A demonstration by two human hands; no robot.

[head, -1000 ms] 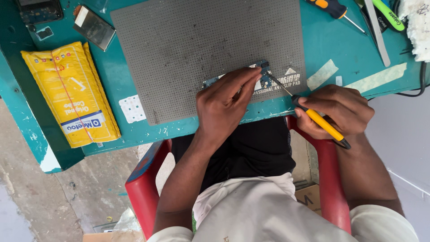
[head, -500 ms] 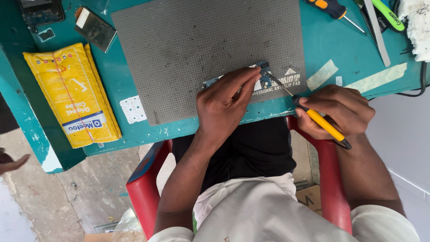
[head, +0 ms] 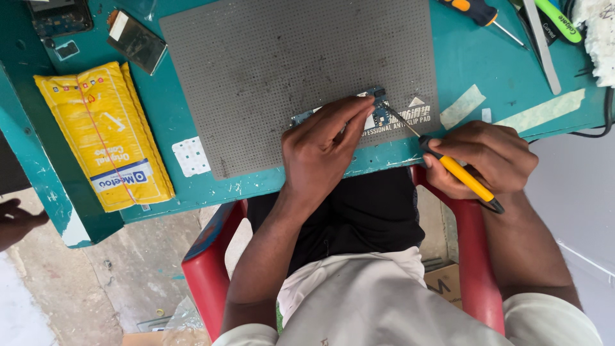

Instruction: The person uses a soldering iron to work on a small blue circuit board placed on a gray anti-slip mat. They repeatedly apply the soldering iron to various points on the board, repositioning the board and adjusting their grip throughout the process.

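Observation:
A small blue circuit board (head: 379,115) lies near the front edge of a grey perforated mat (head: 269,70) on a teal table (head: 467,64). My left hand (head: 317,150) presses its fingertips down on the board and covers most of it. My right hand (head: 483,157) grips a thin yellow-handled tool (head: 462,176). The tool's metal tip (head: 400,120) reaches up-left and touches the board's right end.
A yellow padded package (head: 106,134) lies at the left, with phone parts (head: 136,41) behind it. An orange-handled screwdriver (head: 477,11), a green tool (head: 558,19), a metal strip and a white cloth (head: 599,35) sit back right. Another person's hand (head: 18,221) shows at the left edge.
Another person's hand has come into view at the left edge. My two hands and the tool have stayed in place on the board.

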